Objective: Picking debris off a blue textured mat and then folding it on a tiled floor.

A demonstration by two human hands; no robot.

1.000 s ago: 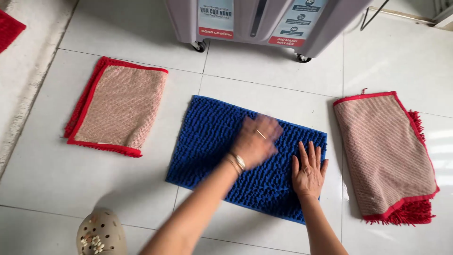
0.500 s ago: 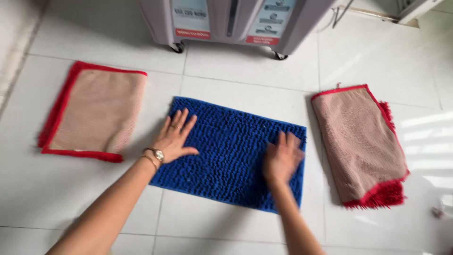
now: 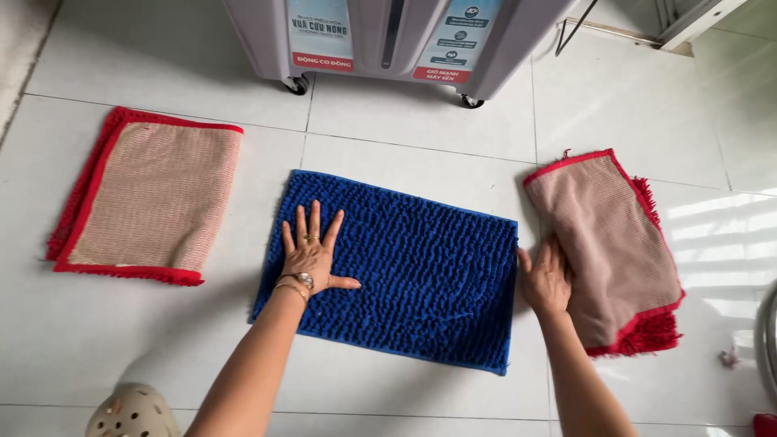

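Observation:
A blue shaggy mat (image 3: 421, 259) lies flat on the white tiled floor in the middle of the view. My left hand (image 3: 312, 255) rests flat on its left part, fingers spread, with a ring and bracelets at the wrist. My right hand (image 3: 546, 279) sits at the mat's right edge, its fingers touching the left side of a folded red mat (image 3: 619, 243) that lies beige backing up. It holds nothing that I can see. Another folded red mat (image 3: 154, 198), also backing up, lies to the left, apart from my hands.
A grey wheeled appliance (image 3: 388, 40) stands at the top behind the mats. A beige perforated clog (image 3: 129, 413) shows at the bottom left. A grey curved object (image 3: 767, 340) sits at the right edge.
My left hand slid from the blue mat's middle to its left part. My right hand moved off the mat to its right edge, reaching the right red mat. The view shifted.

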